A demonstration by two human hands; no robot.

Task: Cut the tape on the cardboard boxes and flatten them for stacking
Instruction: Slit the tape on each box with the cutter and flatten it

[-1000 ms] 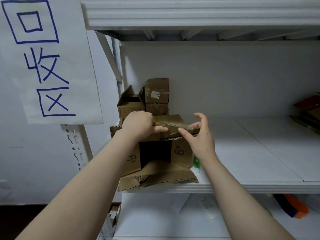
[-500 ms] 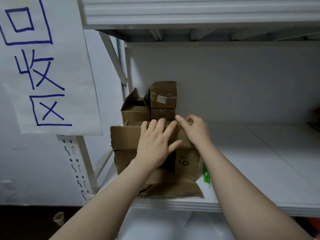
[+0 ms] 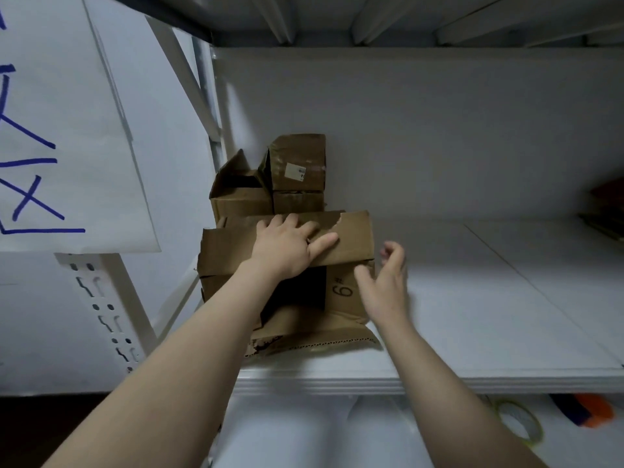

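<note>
A brown cardboard box [image 3: 233, 248] lies on its side at the left end of the white shelf [image 3: 337, 380], its open mouth facing me and its flaps folded out. A "6" is written on its right flap. My left hand [image 3: 290, 248] presses flat on the box's top panel with straight fingers. My right hand [image 3: 385, 285] hovers just right of the box, fingers loosely curled and holding nothing. Behind stand two smaller boxes: an open box [image 3: 239, 194] and a closed box [image 3: 299, 163] bearing a white label, stacked on another.
A white paper sign [image 3: 64, 130] with blue writing hangs at the left beside the perforated shelf upright [image 3: 108, 309]. A tape roll [image 3: 520, 423] and an orange and blue object [image 3: 587, 410] lie on the lower shelf. Dark items [image 3: 607, 211] sit at the far right.
My right hand has come off the top of the box and moved down to its right side. My left hand has slid up onto the top panel. The camera has moved closer.
</note>
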